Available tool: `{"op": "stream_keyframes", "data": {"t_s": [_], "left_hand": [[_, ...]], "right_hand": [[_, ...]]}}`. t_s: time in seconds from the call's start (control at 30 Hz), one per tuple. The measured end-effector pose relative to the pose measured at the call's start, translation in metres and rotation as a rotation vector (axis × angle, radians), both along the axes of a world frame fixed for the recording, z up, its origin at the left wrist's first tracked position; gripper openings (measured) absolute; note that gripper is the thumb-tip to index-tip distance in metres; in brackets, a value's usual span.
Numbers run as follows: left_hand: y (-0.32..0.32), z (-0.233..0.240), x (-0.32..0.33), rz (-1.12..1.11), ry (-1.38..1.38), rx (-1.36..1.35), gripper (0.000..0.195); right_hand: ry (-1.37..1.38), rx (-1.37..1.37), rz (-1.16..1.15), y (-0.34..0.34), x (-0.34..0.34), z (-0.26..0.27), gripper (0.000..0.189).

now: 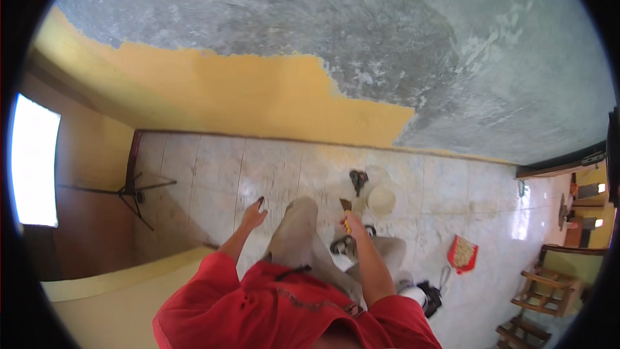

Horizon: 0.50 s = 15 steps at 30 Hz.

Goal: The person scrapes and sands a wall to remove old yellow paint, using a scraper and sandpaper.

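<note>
My right hand grips a putty knife by its yellow handle. Its blade points away from me, above the tiled floor and apart from the wall. To the left of my knee, my left hand hangs over the floor with thumb and fingers apart; a dark patch at its fingertips is too small to make out. Ahead rises a wall with yellow paint along its lower part and bare grey plaster above a ragged paint edge. Beyond the blade lies a black hand tool, beside a round whitish container.
A red dustpan holding pale debris lies on the tiles at right. Wooden chairs stand farther right. A black tripod is at left, near a bright window. A pale yellow ledge borders me at lower left.
</note>
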<state>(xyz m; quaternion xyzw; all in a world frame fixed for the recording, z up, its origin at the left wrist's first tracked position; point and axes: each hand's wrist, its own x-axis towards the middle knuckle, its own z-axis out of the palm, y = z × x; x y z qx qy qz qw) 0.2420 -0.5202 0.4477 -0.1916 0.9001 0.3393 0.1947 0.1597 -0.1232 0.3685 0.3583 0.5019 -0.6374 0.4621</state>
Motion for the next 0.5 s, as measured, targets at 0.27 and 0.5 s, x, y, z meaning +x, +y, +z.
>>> {"op": "stream_keyframes", "data": {"t_s": [0.27,0.5], "left_hand": [[-0.034,0.142,0.076,0.203,-0.234,0.149,0.060],[-0.066,0.237,0.049,0.044,-0.175,0.231,0.047]], "right_hand": [[0.139,0.146,-0.073,0.051,0.045,0.255,0.046],[0.103,0.124,-0.130,0.008,0.045,0.393,0.034]]}}
